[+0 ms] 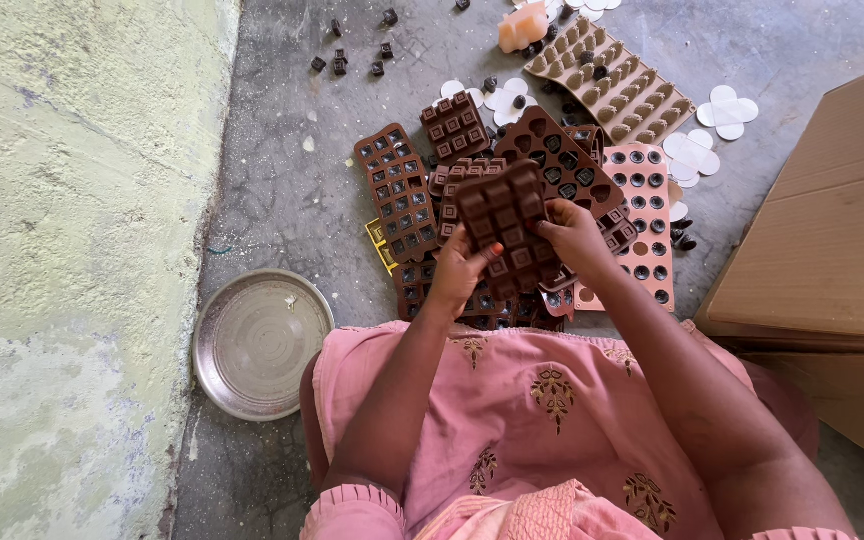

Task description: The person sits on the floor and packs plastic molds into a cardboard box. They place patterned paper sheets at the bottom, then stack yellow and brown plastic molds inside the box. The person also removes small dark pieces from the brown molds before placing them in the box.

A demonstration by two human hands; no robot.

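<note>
A brown silicone mould with square cavities is held upside down between both hands, above a pile of similar moulds on the grey floor. My left hand grips its lower left edge, thumb on the back. My right hand grips its right edge. Under it lie a brown square-cavity mould, a heart-cavity mould and a pink round-cavity mould with dark pieces in it.
A round metal plate sits on the floor at my left. A tan oval-cavity tray, white flower-shaped papers and loose dark chocolate pieces lie farther away. Cardboard boxes stand at right. A pale wall runs along the left.
</note>
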